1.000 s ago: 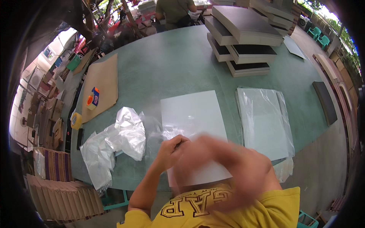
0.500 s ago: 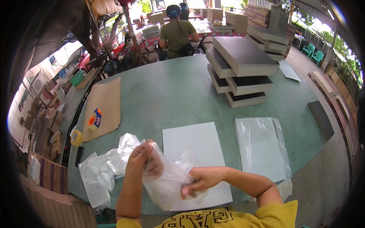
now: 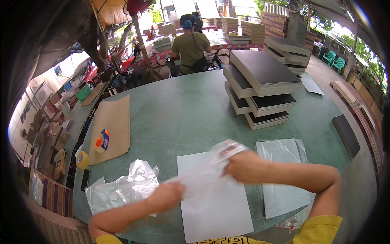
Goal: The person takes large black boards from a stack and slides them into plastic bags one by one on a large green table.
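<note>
The person's left hand (image 3: 166, 196) and right hand (image 3: 243, 166) each have their grip clamped on thin, translucent plastic film (image 3: 203, 182), stretched and blurred between them above a white rectangular sheet (image 3: 217, 221) on the green, smooth-topped bench (image 3: 166, 110).

Since half a second ago, the right hand (image 3: 241, 166) has moved farther off and rightward, the left hand (image 3: 165, 197) has come nearer, and the clear plastic (image 3: 203, 175), then hanging loosely bunched, now stretches slantwise between them.
</note>
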`<action>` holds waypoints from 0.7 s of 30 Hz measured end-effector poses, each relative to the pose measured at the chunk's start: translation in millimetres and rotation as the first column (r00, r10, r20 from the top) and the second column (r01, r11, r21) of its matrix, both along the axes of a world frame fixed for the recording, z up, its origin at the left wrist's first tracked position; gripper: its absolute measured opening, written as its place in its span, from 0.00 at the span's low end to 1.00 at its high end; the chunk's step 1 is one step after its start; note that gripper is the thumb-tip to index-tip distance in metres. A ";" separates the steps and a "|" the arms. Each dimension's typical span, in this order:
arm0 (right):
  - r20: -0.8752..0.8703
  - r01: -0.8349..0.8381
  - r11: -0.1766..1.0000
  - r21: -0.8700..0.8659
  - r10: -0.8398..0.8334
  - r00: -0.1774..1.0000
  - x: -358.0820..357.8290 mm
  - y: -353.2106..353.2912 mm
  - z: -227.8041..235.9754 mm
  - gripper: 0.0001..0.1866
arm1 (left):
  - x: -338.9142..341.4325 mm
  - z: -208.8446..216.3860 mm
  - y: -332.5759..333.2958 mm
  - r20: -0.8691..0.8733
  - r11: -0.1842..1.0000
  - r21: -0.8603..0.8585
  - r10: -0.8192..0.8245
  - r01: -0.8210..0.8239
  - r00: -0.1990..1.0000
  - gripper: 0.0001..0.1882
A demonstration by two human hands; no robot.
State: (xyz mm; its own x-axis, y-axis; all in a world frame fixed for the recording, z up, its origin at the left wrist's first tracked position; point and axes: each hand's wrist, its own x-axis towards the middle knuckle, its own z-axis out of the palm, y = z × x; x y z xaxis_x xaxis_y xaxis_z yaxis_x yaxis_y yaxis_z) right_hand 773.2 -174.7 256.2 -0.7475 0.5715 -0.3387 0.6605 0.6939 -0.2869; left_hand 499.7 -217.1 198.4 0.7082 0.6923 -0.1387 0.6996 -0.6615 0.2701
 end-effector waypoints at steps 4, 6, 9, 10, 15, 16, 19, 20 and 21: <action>-0.193 -0.460 0.845 -0.273 0.420 0.887 -50.8 -58.8 32.3 0.11 | -22.7 24.0 53.8 -0.246 0.902 0.402 -0.063 0.160 0.967 0.08; -0.016 -0.490 0.847 -0.206 0.498 0.867 -36.6 -32.3 -13.0 0.12 | -8.0 29.6 47.1 0.061 0.972 0.232 -0.058 0.042 0.996 0.03; -0.188 0.173 0.979 -0.111 -0.192 0.963 30.6 45.6 -44.2 0.09 | 53.7 26.3 -14.8 0.372 0.813 0.439 -0.551 0.381 0.747 0.03; -0.082 -0.040 0.992 0.122 0.051 0.995 39.4 61.3 -24.2 0.13 | 51.0 31.1 -22.1 0.307 0.845 0.288 -0.527 0.450 0.792 0.02; 0.444 -0.101 0.919 0.382 -0.086 0.892 8.5 39.1 -10.1 0.14 | 26.3 35.0 9.9 -0.058 0.997 -0.022 0.077 -0.078 0.995 0.12; 0.560 -0.147 0.926 0.348 -0.080 0.825 11.0 38.7 -10.5 0.15 | 32.0 42.2 8.1 -0.170 0.996 0.017 0.087 -0.086 0.982 0.13; 0.708 -0.255 0.926 0.279 -0.019 0.706 15.3 30.7 -5.1 0.16 | 39.3 46.9 8.3 -0.352 0.988 0.151 0.080 -0.027 0.933 0.16; 0.663 -0.229 0.941 0.250 0.006 0.749 15.8 25.9 -8.0 0.15 | 40.5 42.4 10.6 -0.379 0.980 0.199 0.077 0.000 0.922 0.17; 0.616 -0.212 0.952 0.221 0.032 0.787 14.5 16.2 -13.3 0.14 | 26.8 30.6 19.0 -0.424 0.967 0.255 0.093 0.021 0.901 0.17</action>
State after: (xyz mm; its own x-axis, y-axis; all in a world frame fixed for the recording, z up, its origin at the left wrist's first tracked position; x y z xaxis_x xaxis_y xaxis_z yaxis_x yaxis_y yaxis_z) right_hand 787.8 -158.5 242.9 -0.5134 0.6234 -0.5897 0.5394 0.7689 0.3432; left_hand 526.4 -198.1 229.0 0.5923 0.7678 -0.2442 0.7334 -0.6393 -0.2313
